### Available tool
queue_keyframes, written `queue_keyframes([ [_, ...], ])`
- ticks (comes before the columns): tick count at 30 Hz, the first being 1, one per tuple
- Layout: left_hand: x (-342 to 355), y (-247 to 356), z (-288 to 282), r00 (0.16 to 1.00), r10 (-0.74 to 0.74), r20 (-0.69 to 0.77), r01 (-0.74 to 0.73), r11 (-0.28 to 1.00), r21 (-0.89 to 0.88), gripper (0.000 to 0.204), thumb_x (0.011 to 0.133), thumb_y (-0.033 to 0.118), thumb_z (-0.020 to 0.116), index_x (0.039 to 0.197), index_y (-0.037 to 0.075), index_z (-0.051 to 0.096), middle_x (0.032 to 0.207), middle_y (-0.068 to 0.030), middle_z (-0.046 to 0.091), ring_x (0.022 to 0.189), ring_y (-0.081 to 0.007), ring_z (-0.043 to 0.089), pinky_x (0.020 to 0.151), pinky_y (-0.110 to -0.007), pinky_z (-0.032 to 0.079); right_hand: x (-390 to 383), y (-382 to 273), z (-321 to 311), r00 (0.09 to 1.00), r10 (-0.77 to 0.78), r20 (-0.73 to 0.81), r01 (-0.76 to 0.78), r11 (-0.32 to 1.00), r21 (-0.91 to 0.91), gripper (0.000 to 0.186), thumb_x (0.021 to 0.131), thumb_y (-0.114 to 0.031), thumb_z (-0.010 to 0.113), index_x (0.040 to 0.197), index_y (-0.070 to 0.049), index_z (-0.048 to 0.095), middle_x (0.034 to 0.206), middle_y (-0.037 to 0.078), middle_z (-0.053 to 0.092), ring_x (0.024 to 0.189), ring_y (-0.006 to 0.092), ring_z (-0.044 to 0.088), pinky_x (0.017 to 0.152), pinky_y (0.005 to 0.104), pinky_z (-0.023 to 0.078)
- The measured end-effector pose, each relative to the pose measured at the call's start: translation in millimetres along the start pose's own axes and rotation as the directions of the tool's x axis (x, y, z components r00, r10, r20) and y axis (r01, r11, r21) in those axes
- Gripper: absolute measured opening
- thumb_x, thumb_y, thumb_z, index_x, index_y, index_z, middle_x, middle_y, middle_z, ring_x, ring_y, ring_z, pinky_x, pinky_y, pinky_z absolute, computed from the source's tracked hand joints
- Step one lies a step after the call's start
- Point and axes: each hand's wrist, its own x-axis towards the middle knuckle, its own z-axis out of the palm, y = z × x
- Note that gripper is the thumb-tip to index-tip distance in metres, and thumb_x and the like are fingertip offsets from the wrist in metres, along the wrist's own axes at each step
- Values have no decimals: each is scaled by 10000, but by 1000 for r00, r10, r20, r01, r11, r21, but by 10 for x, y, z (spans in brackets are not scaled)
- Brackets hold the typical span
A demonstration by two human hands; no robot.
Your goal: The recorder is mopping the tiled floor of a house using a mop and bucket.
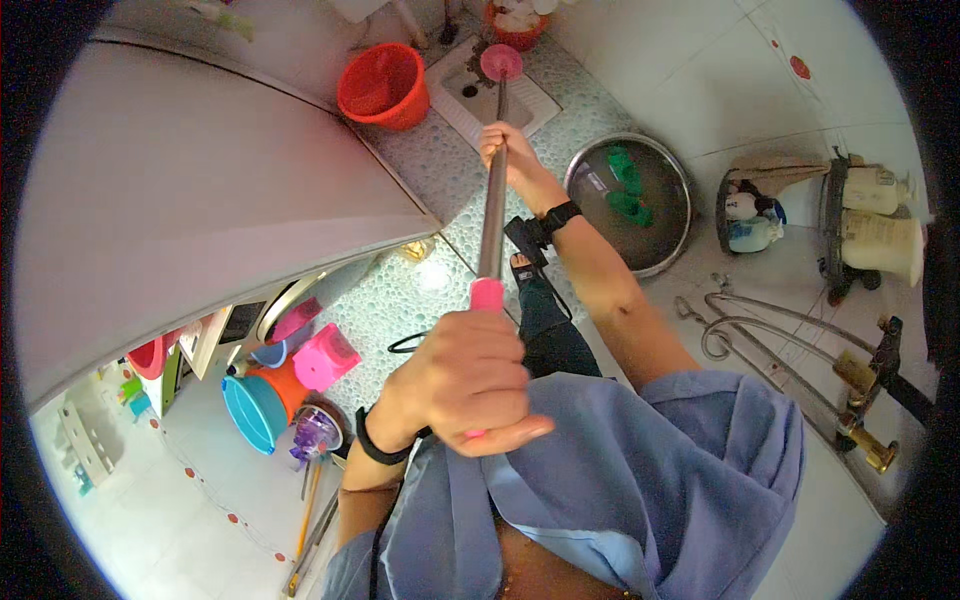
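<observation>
A long steel pole (492, 225) with a pink grip and a round pink head (501, 62) runs from my chest to the white squat pan (541, 108) at the top, its head over the pan beside dark debris. My left hand (465, 380) is closed around the pink grip close to my body. My right hand (505, 150) is wrapped around the steel part further along, short of the pan. My foot (522, 268) in a dark sandal shows below the pole.
Red bucket (383, 85) left of the pan; metal tub (610, 245) with green slippers to the right; bottle racks (750, 235) and tap hoses (820, 350) on the right wall. Grey appliance (220, 170), pink stool (325, 355) and blue basin (245, 410) on the left.
</observation>
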Motion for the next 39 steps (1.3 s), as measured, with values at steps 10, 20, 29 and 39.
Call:
queue_keyframes([
  [10,-356,-387,280,965,-203,-163,191,978,-88,362,654,38,581,453,83,284,436,-62,297,382,-254,327,391,-369,214,-610,123,-1176,896,-437,81,391,689,-611,169,778,-27,477,624,-70,422,517,14,379,497,110,417,505,221,388],
  [20,-280,356,236,992,-16,-129,15,1000,-11,366,685,85,601,466,67,308,448,-44,311,382,-237,355,376,-330,262,-448,158,81,953,-301,-13,260,844,-469,225,805,-60,419,594,-106,356,544,14,381,490,139,398,496,274,382],
  [29,-264,51,288,961,-91,-263,66,993,-102,300,703,98,522,467,40,347,458,-71,373,391,-246,406,389,-333,315,-332,59,-529,892,-450,52,422,784,-454,223,799,-87,431,579,-89,399,542,35,392,504,183,419,521,307,384],
  [39,-639,211,26,785,-352,-509,251,933,-258,346,741,126,479,443,24,336,417,-67,395,365,-201,417,393,-303,345,-707,728,-1806,939,-337,-68,180,650,-738,67,737,-34,504,693,-66,465,645,37,471,570,132,455,536,245,398],
])
